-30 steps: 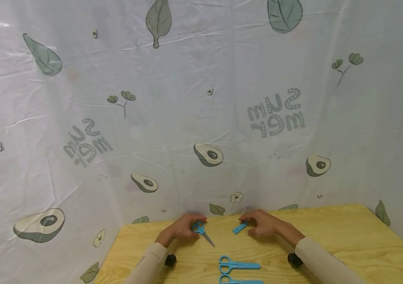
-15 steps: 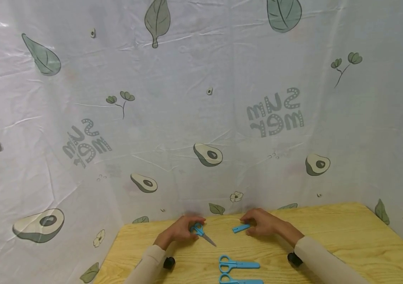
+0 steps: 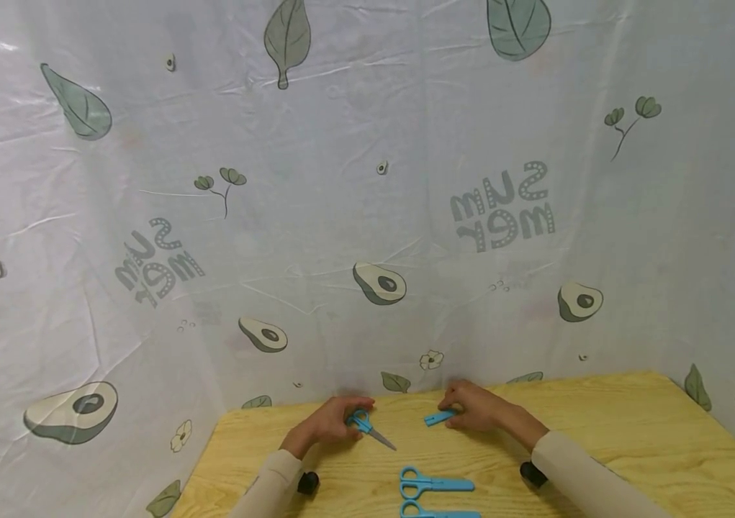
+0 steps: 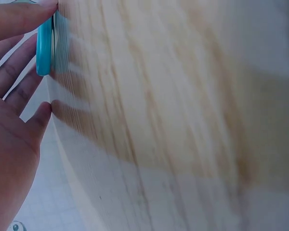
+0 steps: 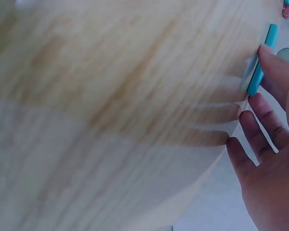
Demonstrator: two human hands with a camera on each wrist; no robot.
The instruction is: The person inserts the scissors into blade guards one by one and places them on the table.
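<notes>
Blue-handled scissors (image 3: 367,427) with a bare metal blade lie low over the table at its far edge, the blade pointing right and toward the wearer. My left hand (image 3: 333,419) has its thumb and fingers about their handle loops. In the left wrist view the blue handle (image 4: 44,53) sits between thumb and fingers. To the right, a short blue blade cover (image 3: 436,418) is held at one end by my right hand (image 3: 479,409). The right wrist view shows thumb and index finger at the cover (image 5: 263,62), other fingertips at the tabletop.
Two more scissors, both in blue covers, lie on the wooden table (image 3: 600,446) nearer the wearer: one pair (image 3: 437,484) is whole in view, the other (image 3: 440,514) is cut off by the lower frame edge. A patterned sheet (image 3: 315,237) hangs right behind the table.
The right hand has turned the blue cover flatter, from slanted to nearly level. The scissors at the left hand have shifted slightly to the right at the tip.
</notes>
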